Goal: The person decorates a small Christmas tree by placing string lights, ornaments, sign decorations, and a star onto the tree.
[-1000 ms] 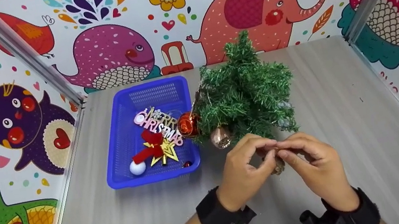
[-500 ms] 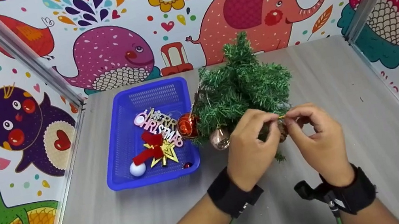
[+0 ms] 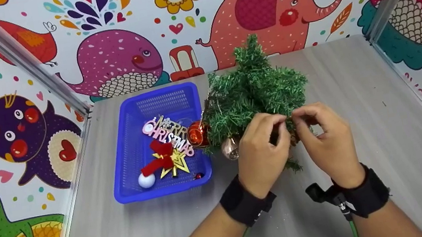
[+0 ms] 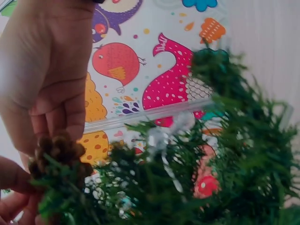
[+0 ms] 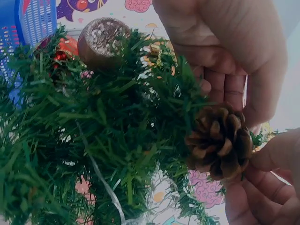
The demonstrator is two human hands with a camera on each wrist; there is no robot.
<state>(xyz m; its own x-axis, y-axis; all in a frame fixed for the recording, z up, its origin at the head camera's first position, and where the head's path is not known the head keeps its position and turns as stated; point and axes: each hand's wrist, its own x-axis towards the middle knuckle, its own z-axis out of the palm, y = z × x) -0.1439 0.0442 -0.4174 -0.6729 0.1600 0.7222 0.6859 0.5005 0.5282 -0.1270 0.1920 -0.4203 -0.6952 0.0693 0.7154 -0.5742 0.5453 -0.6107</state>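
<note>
Pinching at the pine cone (image 5: 220, 140) on the near right side of the tree (image 3: 256, 81), my left hand (image 3: 263, 152) and right hand (image 3: 328, 138) have their fingertips curled to their thumbs, the exact spot gripped hidden. Left of the tree sits the blue basket (image 3: 163, 192) holding a sign (image 3: 160, 131), star (image 3: 179, 159) and red bow (image 3: 160, 148); between them hangs a red ball (image 3: 198, 134), overlapping the basket's edge from above.

Cartoon-printed white walls (image 3: 193, 9) (elephant (image 3: 258, 13), whale (image 3: 120, 54), penguin (image 3: 17, 128)), metallic corner strips (image 3: 20, 59), grey streaked tabletop (image 3: 362, 111)
</note>
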